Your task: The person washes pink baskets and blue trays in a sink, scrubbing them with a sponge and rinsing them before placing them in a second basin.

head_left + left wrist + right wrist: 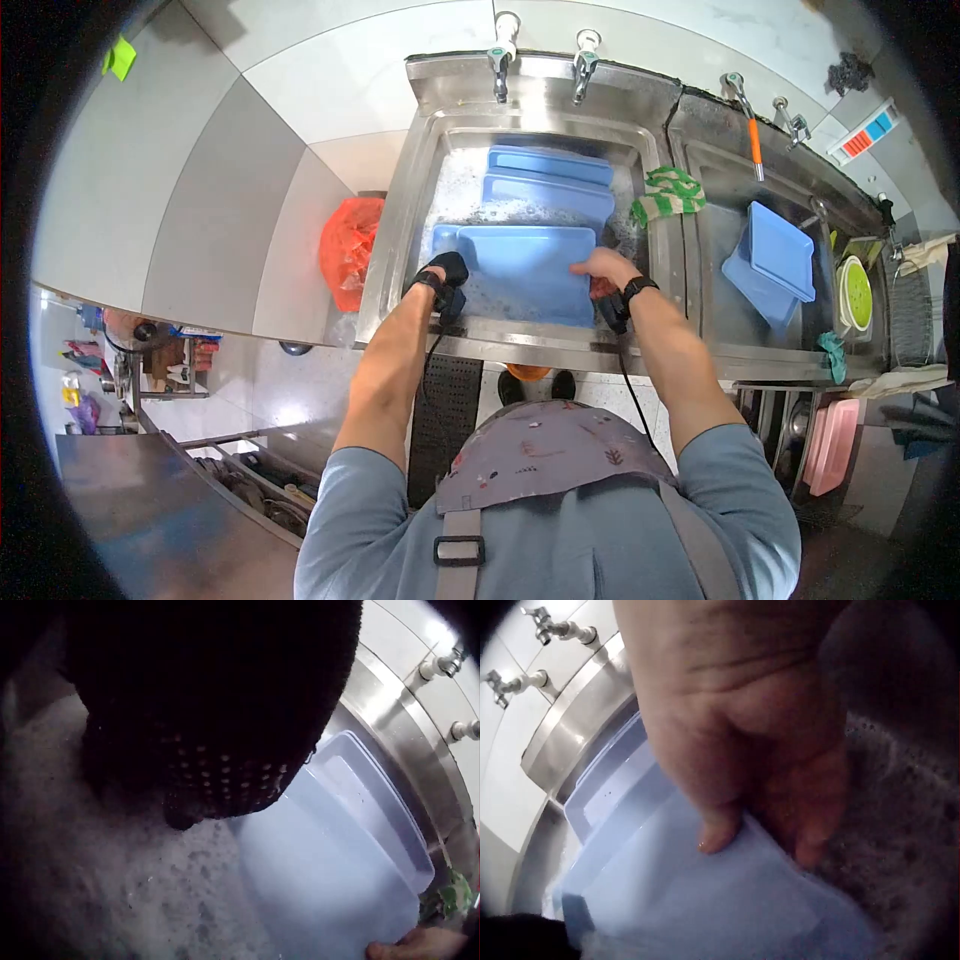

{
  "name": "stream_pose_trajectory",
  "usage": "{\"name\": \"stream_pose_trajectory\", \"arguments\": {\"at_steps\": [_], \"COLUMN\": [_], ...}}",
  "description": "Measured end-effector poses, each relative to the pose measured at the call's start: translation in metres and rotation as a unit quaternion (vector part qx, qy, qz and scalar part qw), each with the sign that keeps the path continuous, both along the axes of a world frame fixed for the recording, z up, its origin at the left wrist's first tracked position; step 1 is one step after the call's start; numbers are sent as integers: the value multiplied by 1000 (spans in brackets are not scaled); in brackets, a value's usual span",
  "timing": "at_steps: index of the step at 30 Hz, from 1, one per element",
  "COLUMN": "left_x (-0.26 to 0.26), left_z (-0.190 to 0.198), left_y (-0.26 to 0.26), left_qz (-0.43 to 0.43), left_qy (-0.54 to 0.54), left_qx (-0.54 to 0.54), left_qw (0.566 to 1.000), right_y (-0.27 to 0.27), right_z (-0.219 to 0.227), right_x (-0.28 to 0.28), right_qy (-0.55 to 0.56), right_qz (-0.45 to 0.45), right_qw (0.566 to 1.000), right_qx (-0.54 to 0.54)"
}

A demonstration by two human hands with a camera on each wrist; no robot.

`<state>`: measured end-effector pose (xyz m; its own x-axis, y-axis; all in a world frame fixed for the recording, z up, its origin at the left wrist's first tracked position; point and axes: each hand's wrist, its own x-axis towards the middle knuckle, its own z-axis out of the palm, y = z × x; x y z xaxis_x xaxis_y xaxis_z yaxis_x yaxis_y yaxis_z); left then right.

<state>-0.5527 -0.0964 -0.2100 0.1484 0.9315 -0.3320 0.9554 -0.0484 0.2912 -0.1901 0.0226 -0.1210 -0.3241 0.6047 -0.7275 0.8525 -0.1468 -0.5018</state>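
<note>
A blue tray (pixel 525 265) lies tilted in the soapy water of the left steel sink (pixel 400 240). My bare right hand (pixel 606 268) grips its right edge, thumb on the upper face and fingers beneath, as the right wrist view shows the hand (pixel 757 765) on the tray (pixel 705 892). My left hand (pixel 450 270), in a dark glove, is at the tray's left edge; in the left wrist view the glove (pixel 217 712) hides its fingers, so its hold cannot be told. Behind, more blue trays (pixel 550 185) lean in the foam.
Two taps (pixel 502 60) stand behind the sink. A green-striped cloth (pixel 668 195) lies on the divider. The right sink holds blue trays (pixel 780 255) and a green-white basket (pixel 854 292). A red plastic bag (pixel 350 250) is left of the sink.
</note>
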Motion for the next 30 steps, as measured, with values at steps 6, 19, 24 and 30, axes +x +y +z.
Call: {"name": "stream_pose_trajectory", "arguments": {"at_steps": [6,19,24,30], "left_x": [11,13,38,55], "left_z": [-8,53,108,117], "left_y": [7,17,-8,-21], "left_qz": [-6,50,213,230], "left_qy": [-7,-8,-250,-395], "left_qx": [38,124,228,354], "left_qw": [999,991,917,816], "right_y": [16,12,12,-21], "right_z": [-46,77,94,117], "right_x": [-5,19,33,51], "right_qy": [-30,134,167,272], "right_qz": [81,-63,36,184], "right_qw": [995,972,891,687], "right_qx": [56,182,421,648]}}
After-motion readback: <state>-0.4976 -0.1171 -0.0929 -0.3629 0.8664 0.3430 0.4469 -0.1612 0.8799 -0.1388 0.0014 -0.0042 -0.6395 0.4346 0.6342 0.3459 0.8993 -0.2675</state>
